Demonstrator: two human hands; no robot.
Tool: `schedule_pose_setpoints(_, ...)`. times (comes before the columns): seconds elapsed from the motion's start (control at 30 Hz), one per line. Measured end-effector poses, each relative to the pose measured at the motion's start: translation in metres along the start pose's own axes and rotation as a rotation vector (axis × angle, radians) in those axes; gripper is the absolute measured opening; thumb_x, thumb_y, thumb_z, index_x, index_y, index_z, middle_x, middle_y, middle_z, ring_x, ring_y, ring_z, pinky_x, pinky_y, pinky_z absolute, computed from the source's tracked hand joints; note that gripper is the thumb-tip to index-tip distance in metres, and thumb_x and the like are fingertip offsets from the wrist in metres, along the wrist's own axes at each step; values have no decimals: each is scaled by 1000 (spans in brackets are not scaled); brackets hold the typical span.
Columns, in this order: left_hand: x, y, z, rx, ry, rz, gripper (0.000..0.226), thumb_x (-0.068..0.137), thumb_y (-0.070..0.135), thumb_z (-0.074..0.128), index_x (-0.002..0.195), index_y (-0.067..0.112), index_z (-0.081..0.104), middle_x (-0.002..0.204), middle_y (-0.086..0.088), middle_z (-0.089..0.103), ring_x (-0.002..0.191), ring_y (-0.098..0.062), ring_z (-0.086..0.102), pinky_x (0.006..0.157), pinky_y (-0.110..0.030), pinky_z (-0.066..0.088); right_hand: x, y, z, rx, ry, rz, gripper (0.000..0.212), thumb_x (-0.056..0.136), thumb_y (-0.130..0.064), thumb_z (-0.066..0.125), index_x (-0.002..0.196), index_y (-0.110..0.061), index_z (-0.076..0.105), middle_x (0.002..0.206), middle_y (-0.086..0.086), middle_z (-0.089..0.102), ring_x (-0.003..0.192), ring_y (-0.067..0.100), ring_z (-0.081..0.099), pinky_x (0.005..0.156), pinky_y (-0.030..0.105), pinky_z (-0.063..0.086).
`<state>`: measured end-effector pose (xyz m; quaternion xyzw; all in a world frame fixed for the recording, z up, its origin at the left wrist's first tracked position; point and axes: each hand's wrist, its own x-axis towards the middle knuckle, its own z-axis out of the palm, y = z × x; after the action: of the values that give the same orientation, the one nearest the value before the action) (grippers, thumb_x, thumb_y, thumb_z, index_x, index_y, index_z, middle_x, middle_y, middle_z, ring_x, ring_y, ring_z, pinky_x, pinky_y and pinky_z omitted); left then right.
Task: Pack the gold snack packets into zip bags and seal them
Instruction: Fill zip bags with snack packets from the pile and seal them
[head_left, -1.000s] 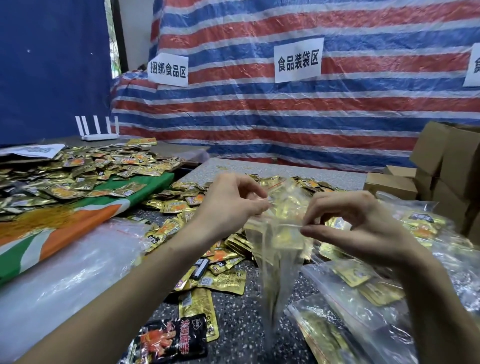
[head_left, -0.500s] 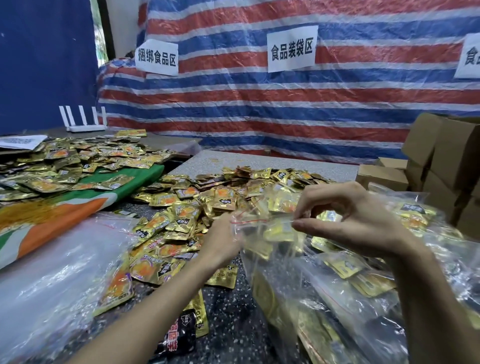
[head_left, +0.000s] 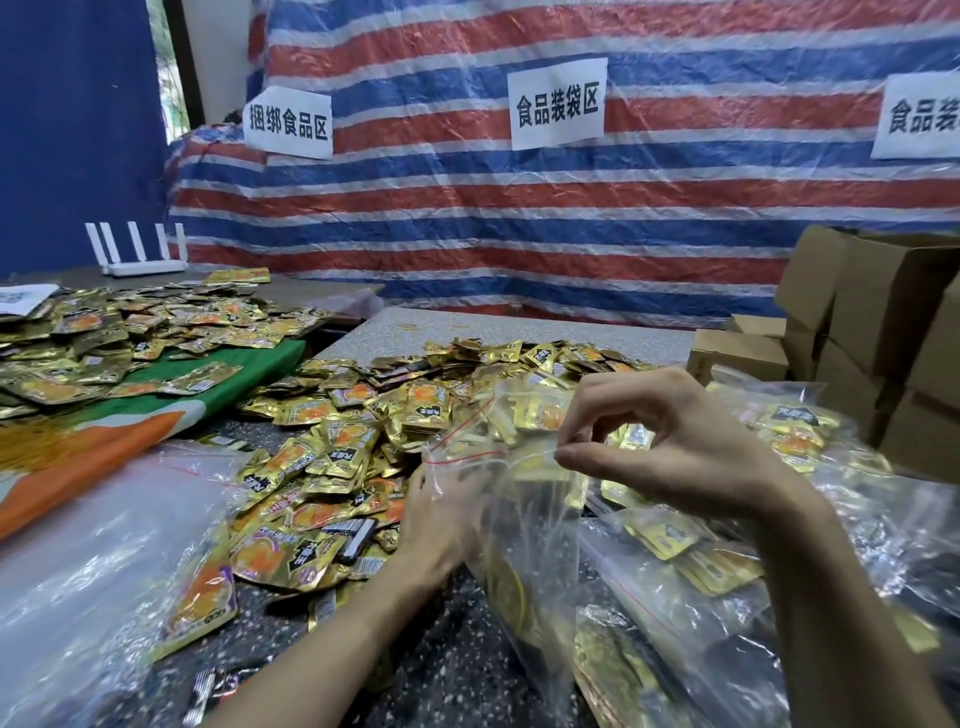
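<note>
Pinching zip bag (head_left: 524, 499) rim: right hand (head_left: 670, 441); left hand (head_left: 441, 525) inside; sign (head_left: 557, 104) "食品装袋区".

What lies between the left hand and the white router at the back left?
In the head view, between the left hand and the router lie the heap of gold snack packets, then a green-and-orange cloth bearing more packets.

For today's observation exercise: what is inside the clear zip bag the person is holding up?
Inside the zip bag, gold snack packets show through the plastic. The right hand pinches its top edge. How many packets it holds cannot be told; glare and folds hide them.
</note>
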<state>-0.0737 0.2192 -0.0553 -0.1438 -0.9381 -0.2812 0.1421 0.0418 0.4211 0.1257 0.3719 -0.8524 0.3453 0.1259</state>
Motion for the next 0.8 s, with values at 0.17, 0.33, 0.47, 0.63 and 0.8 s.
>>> schedule_pose_setpoints(0.17,-12,18,-47,-354,37,-114,34,90,58,41,73,43,66,72,8,62,65,-18,64,63,-38,57,-1,-2,-1,28,25,2,6,85,-10,77,79,-10,75,79,4,68,75,23,65,71,50,52)
schedule_pose_setpoints(0.33,-11,12,-101,-560,174,-238,15,99,24,57,93,18,68,91,-12,71,74,-26,65,66,-37,54,0,-5,1,26,28,15,5,84,-13,77,79,-12,76,80,2,69,76,22,66,72,49,53)
schedule_pose_setpoints(0.47,-9,13,-151,-827,286,-380,28,102,30,51,91,12,69,85,-13,73,63,-18,69,57,-28,55,1,-8,5,-3,17,26,6,84,-18,77,79,-16,76,81,-1,69,79,18,66,74,43,54)
schedule_pose_setpoints(0.63,-13,19,-201,-1068,429,-419,34,106,18,39,94,8,68,78,-8,75,61,-17,73,47,-26,53,1,-8,7,-21,2,32,5,83,-22,77,79,-20,75,84,-1,69,82,17,67,75,38,55)
schedule_pose_setpoints(0.8,-27,44,-215,-1085,330,-307,33,105,17,42,89,11,70,76,-6,76,62,-18,73,48,-26,55,4,-10,12,-23,-14,1,6,84,-24,76,78,-23,75,83,-4,68,81,16,67,73,36,55)
